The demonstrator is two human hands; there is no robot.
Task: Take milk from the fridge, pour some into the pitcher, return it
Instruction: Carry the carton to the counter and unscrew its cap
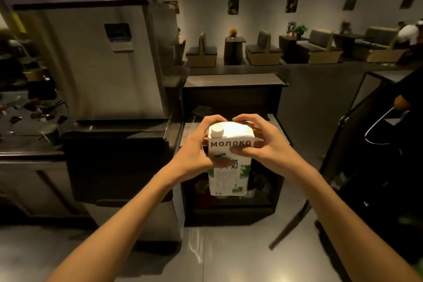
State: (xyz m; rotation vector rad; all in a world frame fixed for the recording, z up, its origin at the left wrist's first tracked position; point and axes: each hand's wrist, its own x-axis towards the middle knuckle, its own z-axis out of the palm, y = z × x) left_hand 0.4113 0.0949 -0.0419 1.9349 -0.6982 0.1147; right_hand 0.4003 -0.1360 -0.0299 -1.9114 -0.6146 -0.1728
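A white and green milk carton [229, 178] marked "МОЛОКО" hangs upright in mid-air in front of me, its white screw cap [217, 130] on. My left hand [198, 144] grips the carton's upper left side, fingers curled over the top edge. My right hand [259, 142] grips the upper right side, its thumb across the front. Behind the carton stands a low dark fridge [231, 204] with its inside showing and its door [357, 144] swung open to the right. No pitcher can be made out.
A tall steel machine [96, 57] stands on the counter to the left. Beside it lies a cluttered worktop [25, 144] with tools and a paper cup [51, 134]. Another person's arm [402, 103] shows at the right. Seating booths [263, 50] line the far wall.
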